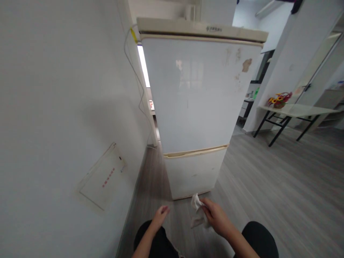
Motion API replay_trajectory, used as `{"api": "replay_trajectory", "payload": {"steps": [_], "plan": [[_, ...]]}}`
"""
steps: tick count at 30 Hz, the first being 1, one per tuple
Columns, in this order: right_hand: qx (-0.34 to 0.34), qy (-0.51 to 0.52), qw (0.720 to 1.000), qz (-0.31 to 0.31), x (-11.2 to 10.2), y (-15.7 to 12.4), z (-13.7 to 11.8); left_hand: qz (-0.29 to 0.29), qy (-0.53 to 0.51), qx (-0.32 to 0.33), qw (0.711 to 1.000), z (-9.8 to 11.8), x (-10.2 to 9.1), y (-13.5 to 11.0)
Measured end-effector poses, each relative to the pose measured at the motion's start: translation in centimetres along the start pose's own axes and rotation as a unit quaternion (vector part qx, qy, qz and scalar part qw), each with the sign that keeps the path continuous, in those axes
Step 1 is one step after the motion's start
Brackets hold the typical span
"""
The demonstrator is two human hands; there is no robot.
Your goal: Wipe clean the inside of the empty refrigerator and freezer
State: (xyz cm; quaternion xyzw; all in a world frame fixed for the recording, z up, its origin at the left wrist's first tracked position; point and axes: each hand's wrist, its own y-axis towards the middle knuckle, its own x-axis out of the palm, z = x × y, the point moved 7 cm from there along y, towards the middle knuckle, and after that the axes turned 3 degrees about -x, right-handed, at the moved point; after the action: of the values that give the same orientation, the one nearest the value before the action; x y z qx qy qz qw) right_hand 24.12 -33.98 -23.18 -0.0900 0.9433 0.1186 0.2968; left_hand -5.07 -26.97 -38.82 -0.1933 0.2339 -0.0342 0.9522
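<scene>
A white two-door fridge stands in front of me against the left wall, with brown stains near its upper right corner. My right hand is closed round a crumpled white cloth, held low in front of the fridge's lower door. My left hand hangs beside it with fingers loosely curled and nothing in it. Both hands are short of the fridge and not touching it.
A white wall with a flat access panel runs along the left. A cable hangs between wall and fridge. To the right, a glass-topped table with black legs holds flowers. Grey wood floor spreads right.
</scene>
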Motion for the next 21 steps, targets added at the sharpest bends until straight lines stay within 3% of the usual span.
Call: {"api": "replay_trajectory", "payload": {"steps": [2, 4, 7, 11, 15, 21], "plan": [[0.000, -0.006, 1.000, 0.010, -0.5, -0.4, 0.8, 0.015, 0.040, 0.030, 0.999, -3.3, 0.6, -3.5], [0.001, -0.014, 0.999, 0.036, -1.4, -1.0, 1.8, 0.062, 0.169, 0.137, 0.974, -4.7, 1.1, -6.2], [-0.001, -0.013, 0.997, 0.070, -2.9, -2.0, 3.6, 0.069, 0.248, 0.190, 0.947, -6.4, 1.6, -7.8], [0.015, -0.035, 0.993, 0.108, -5.0, -3.8, 7.1, 0.098, 0.243, 0.196, 0.945, -7.1, -0.1, -7.3], [0.045, -0.089, 0.984, 0.149, -7.8, -6.2, 12.6, 0.132, 0.236, 0.164, 0.949, -7.4, -2.0, -5.9], [0.129, -0.058, 0.946, 0.291, -12.8, -11.8, 21.0, 0.130, 0.281, 0.155, 0.938, -5.5, -0.4, -4.9]]}}
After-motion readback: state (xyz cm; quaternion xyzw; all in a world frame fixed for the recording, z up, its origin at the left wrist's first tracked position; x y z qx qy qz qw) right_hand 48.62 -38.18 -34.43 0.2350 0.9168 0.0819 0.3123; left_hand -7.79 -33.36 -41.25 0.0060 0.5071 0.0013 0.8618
